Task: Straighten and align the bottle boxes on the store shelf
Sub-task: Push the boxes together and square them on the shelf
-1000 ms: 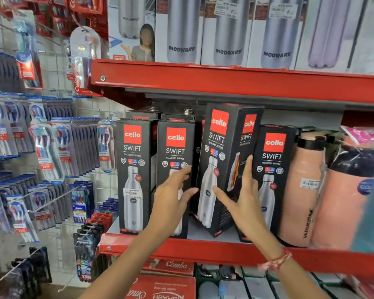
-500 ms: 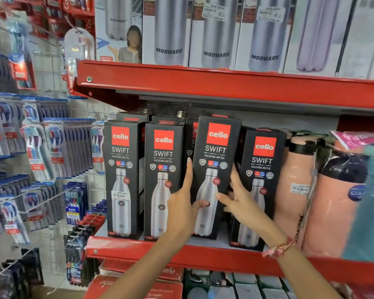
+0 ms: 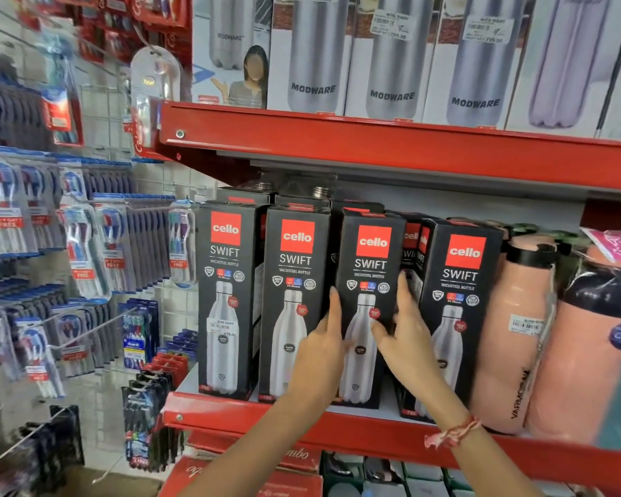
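Observation:
Several black Cello Swift bottle boxes stand upright along the front of the red middle shelf. The third box faces forward between the second box and the fourth box. My left hand presses flat against the third box's left edge. My right hand grips its right edge, fingers tucked into the gap beside the fourth box. The first box stands at the far left. More boxes stand behind the front row, mostly hidden.
Peach bottles stand right of the boxes. White Modware bottle boxes line the upper red shelf. Toothbrush packs hang on a wire grid at left. Red boxes and other goods lie below the shelf.
The third box, angled and pulled forward a second ago, has been turned to face front and pushed in line with its neighbours. Both hands closed in on its sides.

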